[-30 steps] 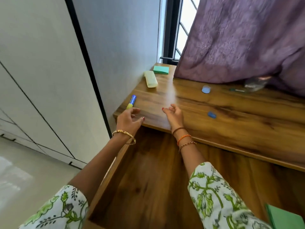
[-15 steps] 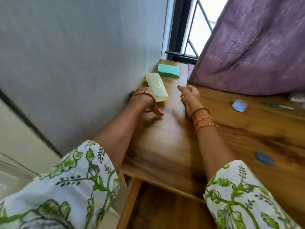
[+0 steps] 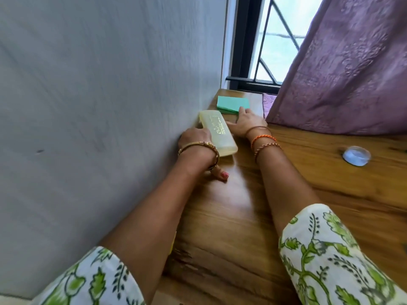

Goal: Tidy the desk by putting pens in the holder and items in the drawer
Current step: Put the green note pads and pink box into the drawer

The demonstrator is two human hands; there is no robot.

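A pale yellow pencil case (image 3: 217,130) lies along the wall on the wooden desk (image 3: 231,216). Behind it, in the back corner, sits a green sticky-note pad (image 3: 231,102). My right hand (image 3: 247,123) lies flat beside the case, its fingertips reaching onto the near edge of the pad and its thumb spread toward the case. My left hand (image 3: 195,138) rests on the desk between the wall and the case, touching the case's left side. Its thumb lies straight on the wood and I see nothing in it. A yellow sliver of a marker (image 3: 174,243) peeks out under my left forearm.
The grey wall (image 3: 110,106) runs close along the left. A purple curtain (image 3: 341,73) hangs over the desk's back right, with a barred window (image 3: 264,51) behind. A round clear blue object (image 3: 356,155) lies to the right.
I have leaned in from the desk's front edge. My right hand moved forward from beside the case to the green pad. My left hand left the marker and settled by the case.
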